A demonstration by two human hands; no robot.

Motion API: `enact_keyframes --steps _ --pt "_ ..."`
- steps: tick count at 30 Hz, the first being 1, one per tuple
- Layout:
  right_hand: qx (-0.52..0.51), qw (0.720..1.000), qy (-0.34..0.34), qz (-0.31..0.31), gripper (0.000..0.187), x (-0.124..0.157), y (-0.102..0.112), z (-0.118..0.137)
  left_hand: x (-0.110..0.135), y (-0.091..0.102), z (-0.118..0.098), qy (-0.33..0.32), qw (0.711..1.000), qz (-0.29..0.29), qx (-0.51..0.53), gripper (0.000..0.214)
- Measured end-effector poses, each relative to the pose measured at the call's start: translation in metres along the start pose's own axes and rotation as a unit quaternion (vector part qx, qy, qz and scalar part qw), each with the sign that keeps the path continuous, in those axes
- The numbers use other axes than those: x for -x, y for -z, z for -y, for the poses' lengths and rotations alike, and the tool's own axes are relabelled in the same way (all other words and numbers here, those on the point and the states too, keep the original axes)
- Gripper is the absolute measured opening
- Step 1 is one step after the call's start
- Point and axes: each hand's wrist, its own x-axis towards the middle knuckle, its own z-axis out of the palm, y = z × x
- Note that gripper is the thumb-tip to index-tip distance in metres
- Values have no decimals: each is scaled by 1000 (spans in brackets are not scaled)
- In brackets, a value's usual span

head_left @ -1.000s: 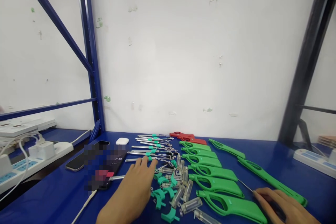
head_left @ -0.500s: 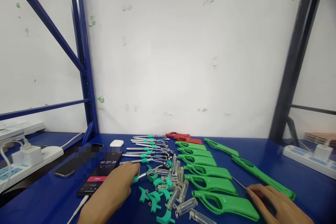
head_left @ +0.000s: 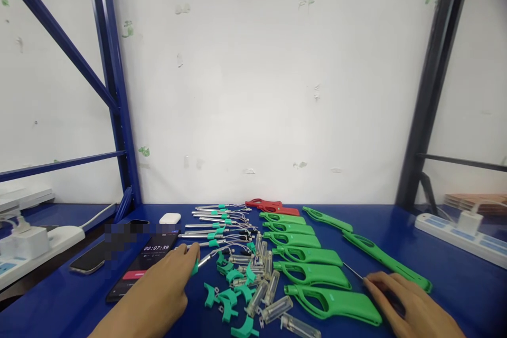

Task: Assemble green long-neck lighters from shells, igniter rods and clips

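Left hand (head_left: 166, 288) pinches a teal-collared metal tube (head_left: 206, 260) pointing right toward green lighter shells (head_left: 317, 274); right hand (head_left: 407, 306), beyond them, curls over a thin pick (head_left: 352, 271)

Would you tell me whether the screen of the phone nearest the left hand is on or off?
On: the phone shows lit digits, 00:07:39, above a red bar, beside the left hand.

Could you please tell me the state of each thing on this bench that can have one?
Left hand: pinching slim metal tube with teal collar.
Right hand: resting over thin metal tool, grip unclear.
Black phone with timer: screen lit.
Other dark phone: screen off.
White earbud case: closed.
Green plastic handle shells: lying flat.
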Motion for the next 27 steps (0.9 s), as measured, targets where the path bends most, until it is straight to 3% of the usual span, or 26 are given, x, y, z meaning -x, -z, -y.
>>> enact_keyframes --steps 7,11,17,20,23,27 --pt "19 999 -23 26 37 0 -1 5 12 -4 6 -63 997 -48 3 52" --pt "28 998 -32 44 40 1 -3 3 18 -6 1 -85 995 -43 40 69" --pt "32 999 -22 37 39 2 -4 -1 14 7 -16 -123 984 -28 126 84" --pt "28 999 -25 23 38 2 -4 0 9 14 -29 -120 984 -18 132 80" --pt "19 1000 -20 -5 39 2 -1 9 4 23 -43 -129 982 -12 138 62" --pt "-4 998 58 3 35 2 6 26 0 35 -59 -144 975 -51 160 47"
